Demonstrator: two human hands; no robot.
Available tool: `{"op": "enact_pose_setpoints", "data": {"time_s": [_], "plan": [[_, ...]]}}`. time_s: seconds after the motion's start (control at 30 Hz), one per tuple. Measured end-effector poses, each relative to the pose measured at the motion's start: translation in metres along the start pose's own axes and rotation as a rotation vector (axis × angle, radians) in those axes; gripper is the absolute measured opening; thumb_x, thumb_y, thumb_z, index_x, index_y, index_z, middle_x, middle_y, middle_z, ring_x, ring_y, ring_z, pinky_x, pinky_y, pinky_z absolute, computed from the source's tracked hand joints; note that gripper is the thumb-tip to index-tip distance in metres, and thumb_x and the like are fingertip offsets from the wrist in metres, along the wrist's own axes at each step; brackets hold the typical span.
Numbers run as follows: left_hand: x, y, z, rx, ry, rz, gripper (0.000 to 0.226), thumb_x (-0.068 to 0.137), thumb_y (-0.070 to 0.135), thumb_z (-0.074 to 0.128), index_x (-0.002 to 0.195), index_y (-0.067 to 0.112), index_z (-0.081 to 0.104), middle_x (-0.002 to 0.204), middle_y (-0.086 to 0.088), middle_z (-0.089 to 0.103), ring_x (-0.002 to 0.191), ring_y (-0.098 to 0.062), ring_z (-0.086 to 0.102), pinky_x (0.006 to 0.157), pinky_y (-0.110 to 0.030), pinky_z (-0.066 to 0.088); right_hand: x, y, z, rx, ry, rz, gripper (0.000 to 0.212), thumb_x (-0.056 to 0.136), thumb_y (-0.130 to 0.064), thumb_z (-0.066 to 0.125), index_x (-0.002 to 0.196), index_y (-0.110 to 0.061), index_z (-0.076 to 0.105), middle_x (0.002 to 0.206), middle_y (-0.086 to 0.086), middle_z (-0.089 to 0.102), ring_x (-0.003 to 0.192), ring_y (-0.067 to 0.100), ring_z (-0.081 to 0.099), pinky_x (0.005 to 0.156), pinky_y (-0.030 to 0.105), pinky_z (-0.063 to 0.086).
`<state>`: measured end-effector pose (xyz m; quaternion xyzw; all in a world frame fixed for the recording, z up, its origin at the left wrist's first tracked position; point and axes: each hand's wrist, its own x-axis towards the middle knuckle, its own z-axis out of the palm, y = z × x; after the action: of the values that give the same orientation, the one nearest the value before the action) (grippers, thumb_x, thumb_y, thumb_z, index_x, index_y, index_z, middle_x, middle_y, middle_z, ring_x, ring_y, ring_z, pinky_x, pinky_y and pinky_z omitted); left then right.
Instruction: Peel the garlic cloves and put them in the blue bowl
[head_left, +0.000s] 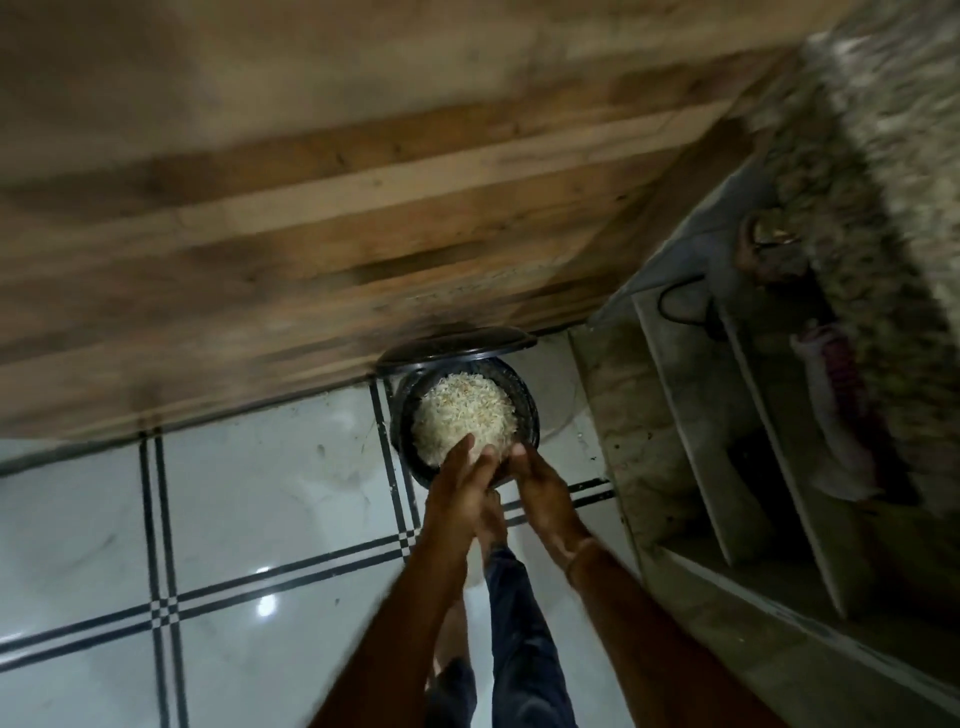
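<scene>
A black round bin (527, 400) stands on the tiled floor, heaped with pale, flaky garlic skins (462, 415). Its lid (457, 345) is tipped up behind it against the wooden panel. My left hand (460, 491) and my right hand (543, 491) are held close together over the bin's near rim, fingers stretched towards the skins. The picture is blurred, and I see nothing gripped in either hand. No blue bowl or garlic clove is in view.
A wooden panel (311, 208) fills the space behind the bin. Glossy white floor tiles with dark lines (234, 519) lie to the left. On the right is a stone counter with open shelves (753, 415). My leg in dark trousers (519, 649) shows beneath my arms.
</scene>
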<state>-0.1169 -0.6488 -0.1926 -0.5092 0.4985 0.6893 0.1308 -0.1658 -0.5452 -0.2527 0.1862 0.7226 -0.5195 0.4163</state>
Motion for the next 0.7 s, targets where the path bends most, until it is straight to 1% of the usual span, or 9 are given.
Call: {"op": "enact_pose_setpoints", "data": {"time_s": [0.07, 0.13, 0.2, 0.27, 0.33, 0.4, 0.53, 0.63, 0.7], "plan": [[-0.031, 0.009, -0.002, 0.194, 0.037, 0.148, 0.060, 0.101, 0.047, 0.060, 0.156, 0.032, 0.042, 0.162, -0.003, 0.040, 0.142, -0.024, 0.046, 0.109, -0.030, 0.041, -0.050, -0.015, -0.009, 0.031, 0.013, -0.058, 0.024, 0.111, -0.038, 0.044, 0.124, -0.029, 0.062, 0.110, -0.011, 0.066, 0.084, -0.015, 0.059, 0.062, 0.001, 0.046], [-0.067, 0.017, -0.001, 0.375, 0.019, 0.298, 0.062, 0.101, 0.049, 0.059, 0.158, 0.032, 0.039, 0.165, -0.002, 0.037, 0.149, -0.023, 0.039, 0.117, -0.034, 0.033, -0.102, -0.024, -0.022, 0.054, 0.049, -0.084, 0.020, 0.112, -0.035, 0.042, 0.120, -0.031, 0.060, 0.104, -0.020, 0.062, 0.083, -0.016, 0.058, 0.064, 0.002, 0.045], [-0.103, 0.021, 0.003, 0.545, -0.013, 0.447, 0.060, 0.103, 0.044, 0.059, 0.158, 0.028, 0.041, 0.163, -0.002, 0.040, 0.148, -0.021, 0.039, 0.113, -0.027, 0.032, -0.153, -0.031, -0.035, 0.101, 0.076, -0.122, 0.021, 0.113, -0.036, 0.039, 0.123, -0.032, 0.057, 0.106, -0.020, 0.059, 0.095, -0.006, 0.056, 0.081, 0.010, 0.045], [-0.145, 0.018, 0.012, 0.676, -0.070, 0.558, 0.057, 0.103, 0.038, 0.060, 0.155, 0.023, 0.044, 0.159, -0.003, 0.046, 0.145, -0.020, 0.043, 0.108, -0.021, 0.032, -0.202, -0.025, -0.052, 0.133, 0.147, -0.204, 0.028, 0.112, -0.037, 0.040, 0.134, -0.032, 0.057, 0.123, -0.018, 0.057, 0.117, 0.002, 0.052, 0.100, 0.022, 0.041], [-0.179, 0.006, 0.023, 0.795, -0.118, 0.636, 0.054, 0.102, 0.037, 0.062, 0.153, 0.023, 0.048, 0.155, -0.001, 0.051, 0.142, -0.017, 0.047, 0.111, -0.023, 0.035, -0.244, -0.013, -0.073, 0.089, 0.226, -0.316, 0.037, 0.111, -0.037, 0.042, 0.146, -0.028, 0.053, 0.138, -0.016, 0.052, 0.129, 0.001, 0.046, 0.105, 0.016, 0.038], [-0.203, -0.009, 0.036, 0.887, -0.163, 0.712, 0.054, 0.101, 0.038, 0.064, 0.151, 0.027, 0.050, 0.152, 0.003, 0.054, 0.141, -0.017, 0.049, 0.115, -0.033, 0.041, -0.274, 0.004, -0.095, -0.019, 0.335, -0.413, 0.045, 0.110, -0.043, 0.043, 0.150, -0.024, 0.051, 0.147, -0.013, 0.049, 0.134, 0.002, 0.045, 0.106, 0.009, 0.037], [-0.257, -0.032, 0.079, 0.965, -0.288, 0.863, 0.055, 0.100, 0.038, 0.066, 0.151, 0.030, 0.048, 0.153, 0.004, 0.050, 0.142, -0.015, 0.044, 0.115, -0.036, 0.041, -0.325, 0.040, -0.156, -0.210, 0.524, -0.527, 0.054, 0.108, -0.053, 0.040, 0.149, -0.021, 0.054, 0.152, -0.002, 0.052, 0.131, -0.001, 0.044, 0.103, -0.001, 0.028], [-0.298, -0.054, 0.128, 1.036, -0.361, 0.989, 0.054, 0.099, 0.043, 0.065, 0.149, 0.030, 0.051, 0.150, 0.005, 0.052, 0.138, -0.016, 0.045, 0.110, -0.027, 0.036, -0.361, 0.075, -0.209, -0.220, 0.644, -0.554, 0.055, 0.105, -0.054, 0.040, 0.150, -0.024, 0.052, 0.153, -0.003, 0.050, 0.136, 0.007, 0.046, 0.110, 0.020, 0.038], [-0.320, -0.072, 0.162, 1.057, -0.403, 1.027, 0.055, 0.097, 0.049, 0.059, 0.148, 0.030, 0.052, 0.149, 0.004, 0.053, 0.137, -0.018, 0.047, 0.109, -0.030, 0.037, -0.382, 0.098, -0.241, -0.206, 0.722, -0.562, 0.051, 0.108, -0.049, 0.044, 0.151, -0.022, 0.052, 0.153, -0.001, 0.050, 0.138, 0.008, 0.045, 0.112, 0.029, 0.039]]}}
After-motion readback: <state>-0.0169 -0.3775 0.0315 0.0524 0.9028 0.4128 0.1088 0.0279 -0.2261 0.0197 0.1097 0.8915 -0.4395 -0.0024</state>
